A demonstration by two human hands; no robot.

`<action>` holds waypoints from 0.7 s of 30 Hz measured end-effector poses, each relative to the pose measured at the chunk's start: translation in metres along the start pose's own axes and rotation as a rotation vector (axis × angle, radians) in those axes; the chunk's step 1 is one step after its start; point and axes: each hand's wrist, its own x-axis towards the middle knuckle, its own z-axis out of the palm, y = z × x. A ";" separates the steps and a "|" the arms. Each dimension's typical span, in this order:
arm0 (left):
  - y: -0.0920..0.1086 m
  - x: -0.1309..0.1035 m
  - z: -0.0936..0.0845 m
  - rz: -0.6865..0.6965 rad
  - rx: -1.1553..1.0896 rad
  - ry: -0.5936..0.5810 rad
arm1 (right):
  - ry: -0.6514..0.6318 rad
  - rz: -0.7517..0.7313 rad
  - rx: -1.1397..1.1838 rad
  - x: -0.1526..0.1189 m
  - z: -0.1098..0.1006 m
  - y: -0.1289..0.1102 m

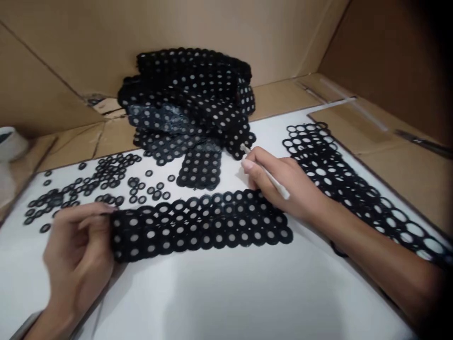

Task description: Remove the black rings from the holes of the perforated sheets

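Note:
A black strip of joined rings lies across the white board, in front of both hands. My left hand pinches its left end between thumb and fingers. Above the strip's right part, my right hand is closed on a thin white stick tool, its tip near the lower right edge of a large black heap of perforated sheets. Many small loose black rings are scattered on the board behind my left hand.
A sheet of black rings with larger holes lies at the right, partly behind my right forearm. Cardboard walls stand behind the white board. A white roll is at the far left, a dark tool at the far right.

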 end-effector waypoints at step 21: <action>-0.003 0.001 0.002 -0.145 -0.278 -0.558 | 0.112 -0.121 -0.273 0.006 -0.016 0.011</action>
